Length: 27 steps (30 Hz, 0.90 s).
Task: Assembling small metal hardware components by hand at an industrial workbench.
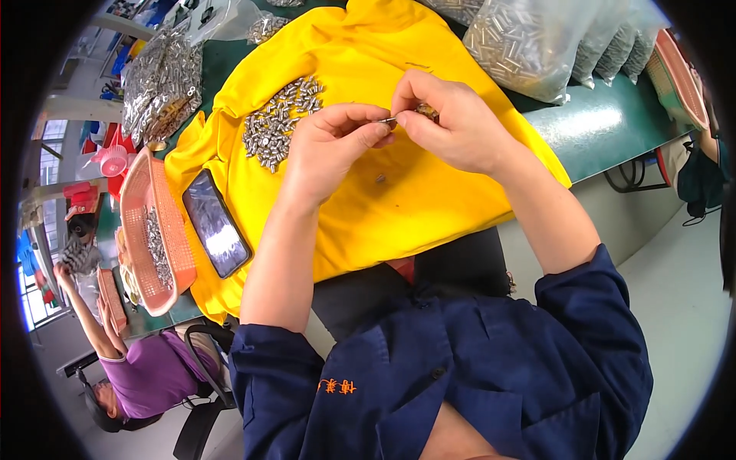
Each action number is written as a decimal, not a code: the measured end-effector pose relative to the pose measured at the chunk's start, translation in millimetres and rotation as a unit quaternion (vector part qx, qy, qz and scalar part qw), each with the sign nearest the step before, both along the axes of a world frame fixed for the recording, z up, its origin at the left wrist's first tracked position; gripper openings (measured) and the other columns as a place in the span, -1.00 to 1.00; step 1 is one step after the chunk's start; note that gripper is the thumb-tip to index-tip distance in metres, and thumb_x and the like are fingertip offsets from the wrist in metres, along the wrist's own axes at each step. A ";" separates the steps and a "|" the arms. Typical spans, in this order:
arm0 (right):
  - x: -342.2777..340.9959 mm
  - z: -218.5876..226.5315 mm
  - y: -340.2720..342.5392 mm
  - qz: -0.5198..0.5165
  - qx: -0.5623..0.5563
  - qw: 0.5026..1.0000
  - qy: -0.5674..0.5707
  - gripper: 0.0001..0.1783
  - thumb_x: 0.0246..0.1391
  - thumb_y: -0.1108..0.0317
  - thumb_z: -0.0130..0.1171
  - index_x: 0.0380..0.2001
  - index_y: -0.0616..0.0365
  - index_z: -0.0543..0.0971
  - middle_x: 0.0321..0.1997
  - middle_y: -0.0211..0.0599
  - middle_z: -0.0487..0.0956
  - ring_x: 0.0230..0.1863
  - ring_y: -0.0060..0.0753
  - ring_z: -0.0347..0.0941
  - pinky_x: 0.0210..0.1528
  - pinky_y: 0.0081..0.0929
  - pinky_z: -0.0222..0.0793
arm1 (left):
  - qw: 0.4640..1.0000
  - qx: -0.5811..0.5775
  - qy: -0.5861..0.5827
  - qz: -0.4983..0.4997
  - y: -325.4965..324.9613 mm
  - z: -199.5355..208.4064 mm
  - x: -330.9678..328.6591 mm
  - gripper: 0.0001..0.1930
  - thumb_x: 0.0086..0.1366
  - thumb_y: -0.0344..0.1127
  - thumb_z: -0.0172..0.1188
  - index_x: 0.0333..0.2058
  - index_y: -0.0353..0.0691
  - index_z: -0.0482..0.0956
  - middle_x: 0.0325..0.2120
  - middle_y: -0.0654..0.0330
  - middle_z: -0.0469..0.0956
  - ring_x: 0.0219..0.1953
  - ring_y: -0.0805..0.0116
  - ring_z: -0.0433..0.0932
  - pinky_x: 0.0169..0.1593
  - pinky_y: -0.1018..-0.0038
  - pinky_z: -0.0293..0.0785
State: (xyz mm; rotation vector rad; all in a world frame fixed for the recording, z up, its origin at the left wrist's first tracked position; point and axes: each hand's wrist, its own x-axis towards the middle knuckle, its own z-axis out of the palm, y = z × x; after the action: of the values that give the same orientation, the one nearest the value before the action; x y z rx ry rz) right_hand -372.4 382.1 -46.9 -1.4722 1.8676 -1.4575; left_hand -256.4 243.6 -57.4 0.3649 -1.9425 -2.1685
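Observation:
Over the yellow cloth [429,203], my hands meet fingertip to fingertip. The thumb and fingers of my left hand [330,149] are closed in a pinch on a small, thin metal part [388,120]. My right hand [460,126] pinches at the other end of that part, and a brassy bit [426,112] shows under its curled fingers; its kind is too hidden to tell. Left of my hands lies a heap of small silvery cylindrical metal pieces [268,126]. One loose metal piece [380,178] rests on the cloth below my fingers.
Left of the cloth heap are a phone [216,222] and a pink plastic basket [180,253] holding metal pieces. Bags of metal parts [162,88] stand far left, and more bags [521,50] at the far right on the green table [613,123]. A co-worker [157,372] sits at left.

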 end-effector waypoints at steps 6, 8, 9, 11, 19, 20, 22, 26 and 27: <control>4.3 -1.8 -1.6 -0.008 -0.003 0.997 0.075 -0.92 -0.16 0.43 -0.03 -0.54 0.18 0.33 -0.62 -0.16 0.43 -0.55 -0.13 0.38 -0.51 -0.37 0.27 | 0.998 -0.054 -0.029 0.022 4.0 2.7 1.6 -0.88 0.08 -0.54 0.08 -0.36 -0.42 0.48 -0.45 0.15 0.53 -0.39 0.45 0.52 -0.29 0.64 0.43; 7.2 -5.4 -3.9 -0.024 0.003 0.995 0.101 -0.92 -0.16 0.44 -0.03 -0.54 0.18 0.32 -0.63 -0.15 0.42 -0.55 -0.12 0.37 -0.52 -0.35 0.26 | 0.996 -0.077 -0.039 0.034 8.1 6.2 -0.6 -0.88 0.07 -0.53 0.08 -0.37 -0.42 0.49 -0.46 0.16 0.53 -0.39 0.47 0.53 -0.29 0.64 0.43; 8.6 -7.7 -4.9 -0.041 0.008 0.991 0.127 -0.93 -0.15 0.44 -0.04 -0.54 0.18 0.32 -0.64 -0.15 0.41 -0.56 -0.10 0.36 -0.53 -0.34 0.26 | 0.993 -0.101 -0.048 0.046 9.7 7.1 -1.2 -0.88 0.06 -0.53 0.09 -0.38 -0.41 0.49 -0.47 0.17 0.54 -0.39 0.48 0.53 -0.29 0.65 0.43; 8.7 -12.7 -6.9 -0.045 0.005 0.989 0.143 -0.94 -0.15 0.44 -0.05 -0.54 0.18 0.32 -0.63 -0.13 0.41 -0.55 -0.10 0.36 -0.53 -0.34 0.26 | 0.986 -0.154 -0.046 0.049 10.7 6.9 -2.1 -0.88 0.05 -0.52 0.10 -0.39 -0.40 0.49 -0.47 0.18 0.54 -0.39 0.50 0.52 -0.30 0.65 0.42; 0.9 0.4 -0.9 -0.089 -0.019 0.994 0.057 -0.91 -0.15 0.47 -0.03 -0.50 0.21 0.33 -0.61 -0.15 0.41 -0.56 -0.18 0.36 -0.51 -0.42 0.26 | 0.982 -0.139 -0.089 0.096 -4.0 2.8 -1.1 -0.87 0.06 -0.44 0.13 -0.38 -0.32 0.50 -0.49 0.28 0.51 -0.44 0.60 0.45 -0.34 0.70 0.35; 2.1 -0.2 -1.9 -0.075 -0.023 0.995 0.058 -0.91 -0.15 0.47 -0.02 -0.50 0.21 0.33 -0.60 -0.16 0.41 -0.56 -0.21 0.36 -0.50 -0.45 0.26 | 0.981 -0.140 -0.089 0.095 -5.9 0.4 -0.2 -0.87 0.06 -0.44 0.13 -0.38 -0.32 0.50 -0.49 0.28 0.51 -0.44 0.60 0.45 -0.34 0.70 0.35; 3.8 -0.5 -2.8 -0.062 -0.027 0.996 0.060 -0.91 -0.15 0.47 -0.02 -0.50 0.22 0.33 -0.60 -0.17 0.41 -0.56 -0.23 0.36 -0.50 -0.48 0.26 | 0.998 -0.002 -0.019 0.055 -10.1 -6.6 0.8 -0.87 0.08 -0.44 0.13 -0.35 -0.30 0.48 -0.48 0.28 0.49 -0.43 0.56 0.45 -0.34 0.67 0.36; 4.0 -1.2 -1.3 -0.033 -0.025 0.999 0.013 -0.92 -0.11 0.48 -0.04 -0.47 0.22 0.32 -0.56 -0.29 0.38 -0.51 -0.43 0.31 -0.45 -0.58 0.24 | 0.992 0.129 -0.009 0.005 -9.7 -6.8 1.3 -0.87 0.09 -0.47 0.10 -0.33 -0.29 0.46 -0.47 0.26 0.48 -0.42 0.51 0.46 -0.32 0.64 0.39; 3.5 -1.3 -0.6 -0.021 -0.026 0.999 -0.003 -0.93 -0.08 0.51 -0.06 -0.45 0.21 0.32 -0.55 -0.38 0.35 -0.49 -0.57 0.26 -0.42 -0.65 0.21 | 0.986 0.169 0.002 -0.004 -7.6 -5.6 0.7 -0.87 0.10 -0.49 0.09 -0.33 -0.30 0.45 -0.47 0.24 0.49 -0.41 0.48 0.48 -0.30 0.61 0.41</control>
State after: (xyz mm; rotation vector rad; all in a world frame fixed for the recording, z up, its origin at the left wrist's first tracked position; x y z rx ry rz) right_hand -368.9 381.5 -48.1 -1.4576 1.8810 -1.5384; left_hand -255.7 236.0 -63.0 0.4052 -1.5723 -2.5018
